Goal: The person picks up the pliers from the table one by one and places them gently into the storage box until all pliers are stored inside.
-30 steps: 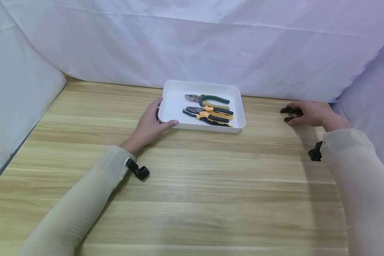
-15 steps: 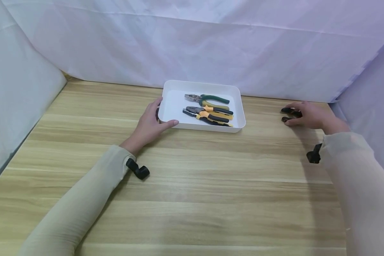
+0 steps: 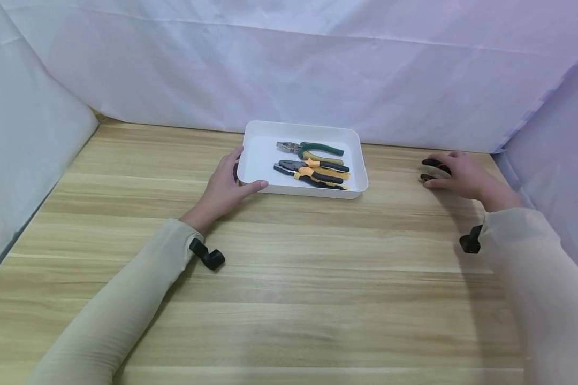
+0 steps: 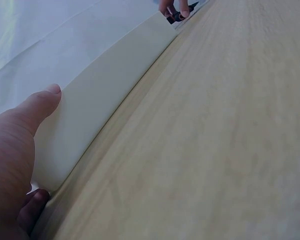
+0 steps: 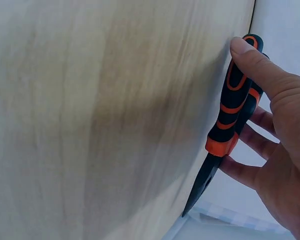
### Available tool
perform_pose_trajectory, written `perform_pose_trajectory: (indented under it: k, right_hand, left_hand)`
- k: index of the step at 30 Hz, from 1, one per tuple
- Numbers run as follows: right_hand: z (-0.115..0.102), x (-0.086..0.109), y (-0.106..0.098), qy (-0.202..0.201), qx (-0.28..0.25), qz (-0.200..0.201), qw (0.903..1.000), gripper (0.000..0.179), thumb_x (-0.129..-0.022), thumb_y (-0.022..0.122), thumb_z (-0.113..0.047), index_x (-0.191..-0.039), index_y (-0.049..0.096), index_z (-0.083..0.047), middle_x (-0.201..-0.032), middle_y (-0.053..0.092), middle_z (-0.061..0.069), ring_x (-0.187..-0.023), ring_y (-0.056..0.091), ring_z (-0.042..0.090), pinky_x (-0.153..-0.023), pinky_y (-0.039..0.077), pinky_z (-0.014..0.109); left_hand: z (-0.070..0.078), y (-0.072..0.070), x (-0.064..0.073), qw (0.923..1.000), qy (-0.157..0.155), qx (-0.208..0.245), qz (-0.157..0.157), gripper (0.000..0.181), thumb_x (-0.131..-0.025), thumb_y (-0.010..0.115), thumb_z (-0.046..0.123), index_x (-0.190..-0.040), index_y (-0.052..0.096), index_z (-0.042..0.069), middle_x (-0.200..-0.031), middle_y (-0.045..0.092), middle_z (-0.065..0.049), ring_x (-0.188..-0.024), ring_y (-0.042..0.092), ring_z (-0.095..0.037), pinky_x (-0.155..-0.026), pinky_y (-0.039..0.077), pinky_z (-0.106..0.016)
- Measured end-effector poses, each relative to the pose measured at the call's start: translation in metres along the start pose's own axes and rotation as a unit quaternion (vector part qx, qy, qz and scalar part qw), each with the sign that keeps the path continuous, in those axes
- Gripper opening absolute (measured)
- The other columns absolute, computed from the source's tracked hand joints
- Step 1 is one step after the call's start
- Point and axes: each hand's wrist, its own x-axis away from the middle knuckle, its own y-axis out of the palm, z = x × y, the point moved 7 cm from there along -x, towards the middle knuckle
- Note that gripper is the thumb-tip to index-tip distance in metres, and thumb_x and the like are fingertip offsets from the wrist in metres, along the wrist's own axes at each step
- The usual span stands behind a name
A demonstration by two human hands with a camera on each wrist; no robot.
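My left hand (image 3: 220, 187) grips the near left corner of a white tray (image 3: 250, 189), thumb along the front wall and fingers at the left side. Inside the tray lie a pair of pliers with green and yellow handles (image 3: 324, 147) and, nearer me, black-and-yellow pliers (image 3: 327, 179) overlapping one another, their jaws pointing left. At the far right my right hand (image 3: 467, 174) holds another pair of pliers (image 5: 235, 102) by its black-and-orange handles. In the right wrist view the thumb presses one handle and the fingers lie behind the other; the dark jaws point down.
A wooden table (image 3: 279, 289) extends under everything. White cloth (image 3: 289, 69) hangs along the back edge, with more cloth at both sides. The right hand is close to the back right corner. Black wrist mounts (image 3: 207, 255) stick out from both sleeves.
My right wrist has come slightly toward me, and the pliers in that hand have turned a little. The left hand and the tray have stayed in place.
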Motion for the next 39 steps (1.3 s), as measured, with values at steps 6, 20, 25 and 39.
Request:
perform_pose_trajectory:
  k: [6,20,25,39]
  right_hand:
    - [-0.021,0.004,-0.013,-0.022,0.006,0.034,0.9992,0.073,-0.097,0.069,-0.029,-0.153,0.034,0.001,-0.131,0.039,0.042,-0.109,0.048,0.055,-0.087,0.042,0.067]
    - [-0.112,-0.001,-0.044,-0.048,0.021,0.087,0.9948,0.073,-0.095,0.071,-0.034,-0.153,0.038,-0.005,-0.129,0.044,0.039,-0.113,0.047,0.053,-0.092,0.042,0.067]
    - [-0.139,-0.002,-0.052,-0.043,0.012,0.091,0.9949,0.074,-0.095,0.072,-0.036,-0.154,0.038,-0.007,-0.130,0.044,0.036,-0.111,0.048,0.049,-0.089,0.044,0.064]
    - [-0.195,-0.016,-0.057,-0.057,-0.023,0.059,0.9964,0.072,-0.095,0.070,-0.039,-0.155,0.038,-0.013,-0.134,0.043,0.031,-0.114,0.046,0.043,-0.090,0.043,0.059]
  left_hand:
    - [-0.002,-0.001,0.000,1.0000,0.001,-0.001,0.002,0.110,-0.083,0.080,0.052,-0.163,0.017,0.011,-0.163,0.031,-0.017,-0.150,0.034,-0.031,-0.123,0.033,-0.048]
    - [-0.004,-0.002,0.002,1.0000,-0.001,-0.004,0.004,0.109,-0.083,0.079,0.052,-0.163,0.017,0.010,-0.162,0.031,-0.017,-0.149,0.035,-0.031,-0.123,0.032,-0.049]
    - [-0.003,-0.001,0.001,1.0000,0.006,0.000,0.004,0.110,-0.083,0.080,0.052,-0.163,0.017,0.010,-0.161,0.033,-0.018,-0.148,0.037,-0.031,-0.122,0.034,-0.048]
    - [0.000,0.000,0.001,1.0000,0.004,-0.007,0.001,0.110,-0.083,0.078,0.054,-0.163,0.017,0.010,-0.162,0.031,-0.017,-0.149,0.035,-0.031,-0.123,0.032,-0.049]
